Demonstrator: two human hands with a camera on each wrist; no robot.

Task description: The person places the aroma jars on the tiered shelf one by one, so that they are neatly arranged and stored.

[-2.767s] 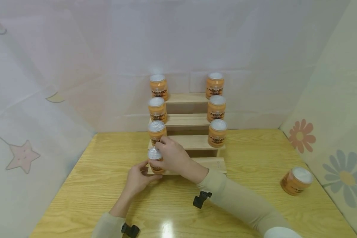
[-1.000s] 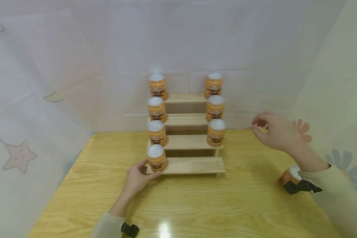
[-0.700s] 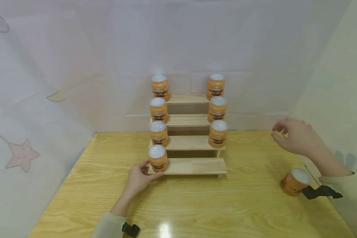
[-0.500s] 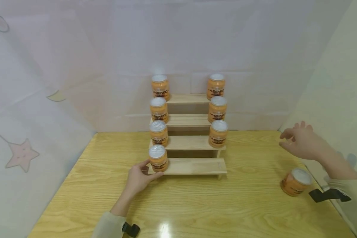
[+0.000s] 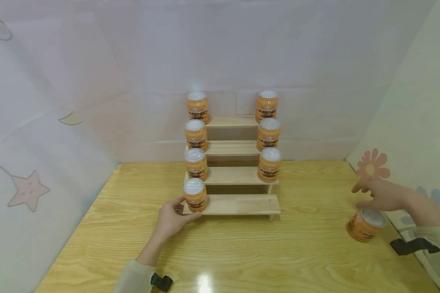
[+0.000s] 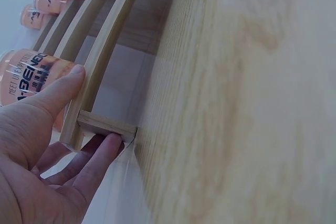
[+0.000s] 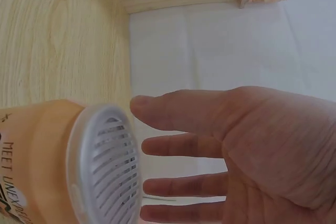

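Note:
My left hand [image 5: 170, 219] grips the lower left corner of a wooden stepped rack [image 5: 238, 204]. In the left wrist view the thumb [image 6: 65, 85] lies on the bottom step's front edge and fingertips touch the end leg [image 6: 107, 125]. Close by the thumb, an orange can [image 5: 195, 197] with a pale slotted lid stands at the left of that step. Far right, my right hand [image 5: 383, 195] hovers beside the top of a lone orange can [image 5: 363, 228] on the table. Its fingers extend toward the lid [image 7: 113, 166] in the right wrist view, holding nothing.
Matching orange cans stand at the left [image 5: 196, 167] and right [image 5: 269, 167] ends of the three upper steps. A pale cloth backdrop [image 5: 161, 61] rises behind the wood-grain table [image 5: 249, 252], and a flower-printed cloth [image 5: 421, 134] borders its right side.
My right hand let go of the can on the bottom step, swung to the far right and came down at the lone can. The left hand has kept its place at the rack's corner.

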